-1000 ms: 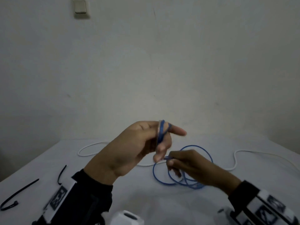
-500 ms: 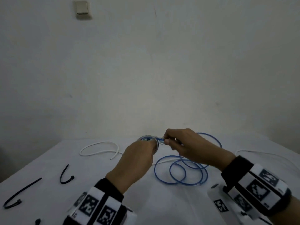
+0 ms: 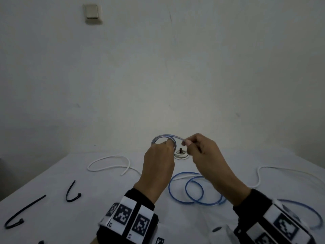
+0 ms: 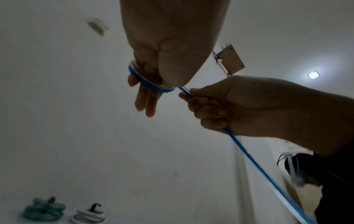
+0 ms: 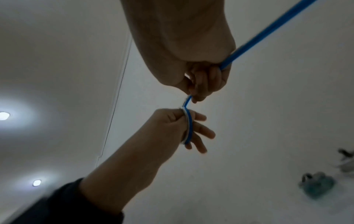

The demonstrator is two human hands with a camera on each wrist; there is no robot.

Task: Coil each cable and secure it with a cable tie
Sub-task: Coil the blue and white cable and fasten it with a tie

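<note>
1. Hands: two, the left hand (image 3: 158, 166) and the right hand (image 3: 202, 155).
2. Loose cables on the table (image 3: 52, 217): one blue cable (image 3: 186, 189) and one white cable (image 3: 109, 162); a further white run at the right may belong to the same cable.
3. Black cable ties: two full ones lying loose, the near tie (image 3: 22, 212) and the far tie (image 3: 71, 192).
4. Finished bundles: two, a white bundle (image 4: 89, 216) and a teal bundle (image 4: 43, 209).
5. Wall switch (image 3: 92, 13): one.

loose blue cable (image 3: 194, 191) below hands, black ties (image 3: 72, 192) left
</note>
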